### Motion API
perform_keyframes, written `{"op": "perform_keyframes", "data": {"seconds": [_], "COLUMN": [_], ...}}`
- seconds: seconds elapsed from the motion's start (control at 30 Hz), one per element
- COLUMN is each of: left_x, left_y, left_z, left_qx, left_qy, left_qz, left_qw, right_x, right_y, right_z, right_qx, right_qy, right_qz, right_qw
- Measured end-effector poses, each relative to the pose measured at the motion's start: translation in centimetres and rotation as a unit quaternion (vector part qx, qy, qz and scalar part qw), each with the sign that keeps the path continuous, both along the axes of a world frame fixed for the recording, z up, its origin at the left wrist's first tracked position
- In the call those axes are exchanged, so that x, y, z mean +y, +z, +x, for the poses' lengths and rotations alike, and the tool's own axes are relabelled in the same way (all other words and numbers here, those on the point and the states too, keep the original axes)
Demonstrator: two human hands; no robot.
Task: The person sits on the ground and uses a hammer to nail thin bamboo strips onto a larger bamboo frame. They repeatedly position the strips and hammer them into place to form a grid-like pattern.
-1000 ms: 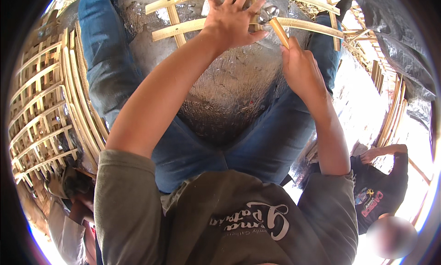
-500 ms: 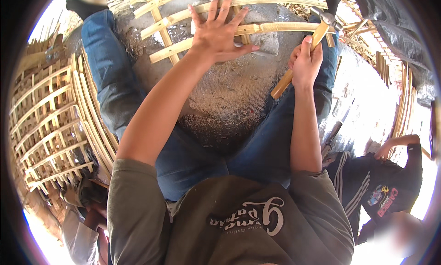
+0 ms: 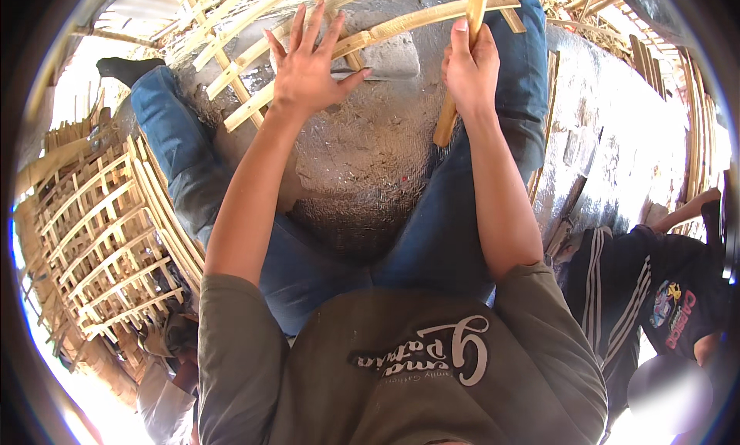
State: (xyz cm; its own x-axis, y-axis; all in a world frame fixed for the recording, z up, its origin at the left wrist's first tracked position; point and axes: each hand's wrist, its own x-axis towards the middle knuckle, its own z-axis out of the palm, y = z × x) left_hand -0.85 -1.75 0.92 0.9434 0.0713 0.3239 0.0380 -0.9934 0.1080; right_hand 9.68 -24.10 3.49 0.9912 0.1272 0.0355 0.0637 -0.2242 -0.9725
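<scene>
A lattice of pale bamboo slats (image 3: 416, 20) lies across the ground between my outstretched legs, its far part cut off by the top edge. My left hand (image 3: 311, 66) rests over the near slats with its fingers spread, gripping nothing. Under the lattice, just right of that hand, is a flat grey block (image 3: 395, 58). My right hand (image 3: 472, 69) is wrapped around the wooden handle of a hammer (image 3: 446, 123), near the right end of the nearest slat. The hammer is held upright in the picture; its metal head is partly cut off at the top edge.
A finished-looking lattice panel (image 3: 108, 237) and long bamboo strips (image 3: 166, 202) lie to my left. On the right a long-bladed knife (image 3: 582, 179) lies on a shiny sheet. A person in a dark shirt (image 3: 671, 291) is at the right; another person (image 3: 166, 399) is at lower left.
The view has shifted, so the lattice and both hands appear further left. My left hand has slid a little left along the slats. The hammer stays in my right hand, now more upright.
</scene>
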Motion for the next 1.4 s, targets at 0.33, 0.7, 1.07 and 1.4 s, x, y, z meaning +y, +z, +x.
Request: {"op": "perform_keyframes", "data": {"seconds": [0.33, 0.7, 1.07, 1.4], "left_x": [0.0, 0.0, 0.4, 0.5], "left_y": [0.1, 0.6, -0.2, -0.2], "left_z": [-0.1, -0.5, -0.6, -0.7], "left_qx": [-0.043, -0.024, -0.088, -0.076], "left_qy": [-0.027, -0.039, -0.074, -0.065], "left_qz": [-0.010, -0.028, -0.045, -0.019], "left_qw": [0.999, 0.999, 0.992, 0.995], "right_x": [-1.0, -0.7, 0.5, 1.7], "right_y": [0.2, 0.0, -0.1, -0.8], "right_z": [0.0, -0.2, -0.6, -1.0], "right_qx": [0.035, -0.015, -0.112, -0.105], "right_qy": [0.000, 0.026, 0.045, 0.070], "right_qz": [0.007, -0.080, -0.193, -0.239], "right_qw": [0.999, 0.996, 0.974, 0.963]}}
